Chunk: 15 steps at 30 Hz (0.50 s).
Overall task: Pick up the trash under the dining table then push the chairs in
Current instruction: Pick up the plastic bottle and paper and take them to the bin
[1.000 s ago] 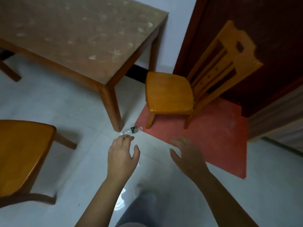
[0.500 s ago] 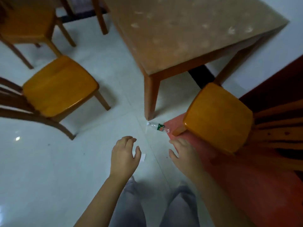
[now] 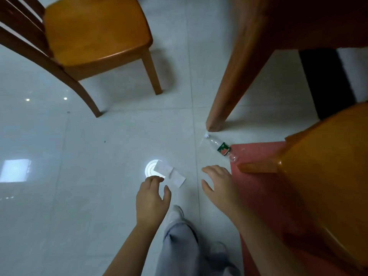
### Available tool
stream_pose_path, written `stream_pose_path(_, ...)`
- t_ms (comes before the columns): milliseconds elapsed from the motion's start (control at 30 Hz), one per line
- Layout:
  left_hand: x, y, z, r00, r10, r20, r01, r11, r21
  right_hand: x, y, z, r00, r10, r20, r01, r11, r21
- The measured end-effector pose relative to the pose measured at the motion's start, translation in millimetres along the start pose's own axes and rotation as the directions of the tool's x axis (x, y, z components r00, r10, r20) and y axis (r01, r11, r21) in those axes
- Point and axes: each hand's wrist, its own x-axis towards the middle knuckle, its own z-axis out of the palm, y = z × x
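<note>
The job is just starting. Both hands are empty, the trash is on the floor (image 3: 85,200), and no chair is pushed in yet.

The left hand (image 3: 152,198) hangs low over the floor. Its fingers are bent a little and hold nothing. The right hand (image 3: 219,186) is next to it, spread wide, and it holds nothing too.

Right at the tips of the left hand lies a small white paper scrap (image 3: 171,175), flat on the floor. It lies between the two hands, closer to the left one. I cannot tell if a finger touches it.

A bit past the tips of the right hand lies a clear plastic bottle (image 3: 221,148) on its side. Its bottom end is on the edge of a red mat (image 3: 256,152). Its cap end points at the foot of the table leg (image 3: 225,92), very close to it.

Off to the side of the right hand stands the near chair (image 3: 328,176), on the mat. Far past the left hand stands the far chair (image 3: 95,30), well away from the dining table (image 3: 298,20).

I think the paper comes first, then the bottle. After that, both chairs need a push.
</note>
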Motion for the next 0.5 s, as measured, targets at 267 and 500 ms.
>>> stream_pose_path(267, 53, -119, 152, 0.991, -0.128, 0.034, 0.128, 0.992, -0.005, 82, 91, 174, 0.992, -0.111, 0.061, 0.111, 0.994, 0.008)
stream_pose_path(500, 90, -201, 251, 0.995, -0.029, 0.093, 0.025, 0.998, 0.049, 140, 148, 290, 0.965, -0.212, 0.155, 0.224, 0.972, -0.067)
